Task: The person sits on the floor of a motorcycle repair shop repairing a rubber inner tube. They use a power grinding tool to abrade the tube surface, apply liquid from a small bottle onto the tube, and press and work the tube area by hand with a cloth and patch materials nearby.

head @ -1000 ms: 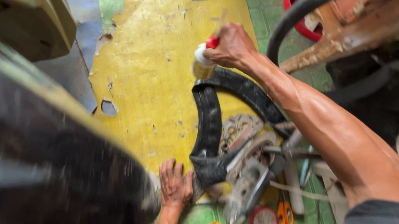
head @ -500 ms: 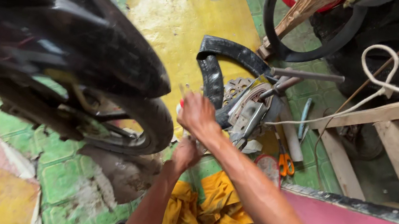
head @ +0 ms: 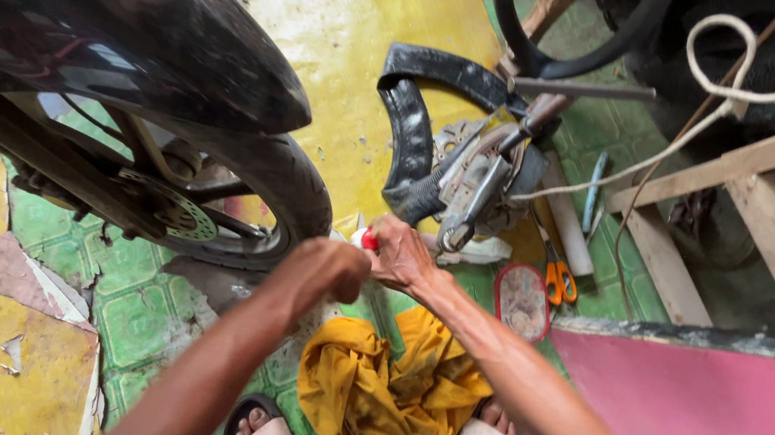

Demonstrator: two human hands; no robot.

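Red-capped small white tube sits pinched between both hands just in front of the motorcycle's front tyre. His right hand is clamped on it from the three o'clock side; the left hand is curled closed right against it at seven o'clock, though I cannot tell whether it actually grips. The tube's long axis is hidden by the fingers. A yellow rag lies below the hands at six o'clock, orange-handled scissors at three o'clock, a black inner tube at one o'clock. Green tiled floor, yellow paint peeling.
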